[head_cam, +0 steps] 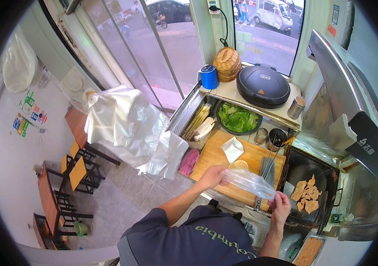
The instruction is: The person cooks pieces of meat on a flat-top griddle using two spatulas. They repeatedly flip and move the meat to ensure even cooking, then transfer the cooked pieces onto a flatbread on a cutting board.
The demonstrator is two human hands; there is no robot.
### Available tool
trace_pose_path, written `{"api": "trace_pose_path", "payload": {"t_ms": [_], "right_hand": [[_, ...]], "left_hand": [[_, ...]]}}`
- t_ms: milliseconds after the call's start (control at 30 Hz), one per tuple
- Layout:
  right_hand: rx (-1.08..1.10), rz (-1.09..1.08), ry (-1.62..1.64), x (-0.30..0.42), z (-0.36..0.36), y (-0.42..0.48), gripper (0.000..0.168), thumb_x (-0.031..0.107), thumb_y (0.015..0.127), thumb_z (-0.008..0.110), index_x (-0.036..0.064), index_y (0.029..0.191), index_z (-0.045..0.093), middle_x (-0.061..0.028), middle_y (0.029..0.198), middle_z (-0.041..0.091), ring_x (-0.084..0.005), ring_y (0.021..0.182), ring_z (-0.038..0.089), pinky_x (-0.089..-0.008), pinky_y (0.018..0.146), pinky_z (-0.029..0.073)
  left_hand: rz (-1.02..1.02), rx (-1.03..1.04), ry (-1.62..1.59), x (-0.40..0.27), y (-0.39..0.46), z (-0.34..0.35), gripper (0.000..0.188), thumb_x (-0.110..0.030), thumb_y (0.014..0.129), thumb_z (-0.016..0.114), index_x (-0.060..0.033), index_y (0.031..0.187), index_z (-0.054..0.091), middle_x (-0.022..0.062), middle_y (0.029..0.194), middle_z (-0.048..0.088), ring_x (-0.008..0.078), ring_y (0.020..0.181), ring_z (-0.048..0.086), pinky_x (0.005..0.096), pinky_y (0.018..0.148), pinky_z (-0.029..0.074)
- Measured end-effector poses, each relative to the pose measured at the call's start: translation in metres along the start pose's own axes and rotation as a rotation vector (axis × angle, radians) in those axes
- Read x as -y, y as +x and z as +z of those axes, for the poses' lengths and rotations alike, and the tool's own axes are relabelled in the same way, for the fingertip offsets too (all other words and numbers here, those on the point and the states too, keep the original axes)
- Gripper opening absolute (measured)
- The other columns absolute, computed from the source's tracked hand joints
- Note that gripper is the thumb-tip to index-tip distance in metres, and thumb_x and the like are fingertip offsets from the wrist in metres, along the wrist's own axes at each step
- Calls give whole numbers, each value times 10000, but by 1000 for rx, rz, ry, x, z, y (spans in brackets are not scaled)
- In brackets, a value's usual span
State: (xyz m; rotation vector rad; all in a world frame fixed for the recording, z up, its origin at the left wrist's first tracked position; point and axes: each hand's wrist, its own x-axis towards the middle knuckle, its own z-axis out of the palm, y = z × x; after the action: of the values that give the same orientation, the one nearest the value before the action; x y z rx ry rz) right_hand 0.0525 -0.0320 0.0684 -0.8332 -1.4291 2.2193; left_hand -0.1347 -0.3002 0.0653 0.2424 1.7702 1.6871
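Note:
Between my two hands a clear plastic bag [250, 183] is stretched over the front of a wooden cutting board [212, 149]. My left hand [214, 177] grips one end, and my right hand [280, 206] pinches the other. Just behind the bag lies a round flatbread [239, 165], partly covered by it. A white paper pouch [232, 149] rests on the board behind the bread. A wide-bladed knife [267, 171] and metal tongs [272, 163] lie at the board's right side, the bag hiding part of the knife.
Right of the board, a griddle [303, 166] holds browned meat pieces [307, 194]. Behind stand a bowl of lettuce [237, 117], a metal container [276, 139], a shaker [261, 136] and a black electric griddle [263, 86]. Plastic bags [125, 123] hang left, near a pink cloth [189, 162].

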Motion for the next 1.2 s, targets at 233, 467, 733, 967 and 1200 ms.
{"api": "trace_pose_path", "payload": {"t_ms": [233, 467, 733, 967, 1200], "right_hand": [[-134, 55, -1, -5, -34, -2, 179, 178, 983, 553, 47, 1086, 619, -62, 847, 684, -120, 660, 643, -239, 582, 526], [-84, 105, -102, -22, -36, -13, 183, 217, 973, 576, 55, 1035, 633, -59, 805, 688, -127, 619, 645, -251, 536, 525], [-94, 96, -198, -33, -43, -25, 208, 224, 974, 577, 39, 1042, 642, -52, 798, 673, -117, 633, 628, -253, 546, 509], [-149, 175, -175, -24, -43, -28, 225, 224, 983, 567, 25, 1054, 645, -67, 843, 690, -121, 656, 642, -242, 578, 516], [-131, 182, -187, -29, -37, -29, 217, 219, 981, 567, 29, 1057, 640, -65, 845, 680, -125, 656, 639, -246, 572, 515]], "left_hand": [[115, -179, -730, 12, 69, -98, 229, -170, 988, 487, 5, 974, 635, 85, 826, 677, 165, 725, 677, 296, 651, 579], [79, -541, -1129, 43, 129, -121, 396, -329, 1029, 373, 11, 1015, 574, 116, 884, 679, 227, 779, 674, 357, 709, 594], [78, -381, -968, 47, 138, -105, 442, -347, 1024, 318, 24, 1104, 544, 176, 1027, 660, 269, 816, 666, 374, 705, 596], [156, -323, -864, -9, 118, -107, 360, -298, 1040, 307, -6, 1151, 484, 174, 1085, 650, 298, 891, 679, 398, 755, 592], [223, -627, -1322, 5, 137, -149, 405, -383, 1025, 346, -15, 1070, 508, 181, 1059, 647, 335, 947, 662, 425, 782, 599]]}}
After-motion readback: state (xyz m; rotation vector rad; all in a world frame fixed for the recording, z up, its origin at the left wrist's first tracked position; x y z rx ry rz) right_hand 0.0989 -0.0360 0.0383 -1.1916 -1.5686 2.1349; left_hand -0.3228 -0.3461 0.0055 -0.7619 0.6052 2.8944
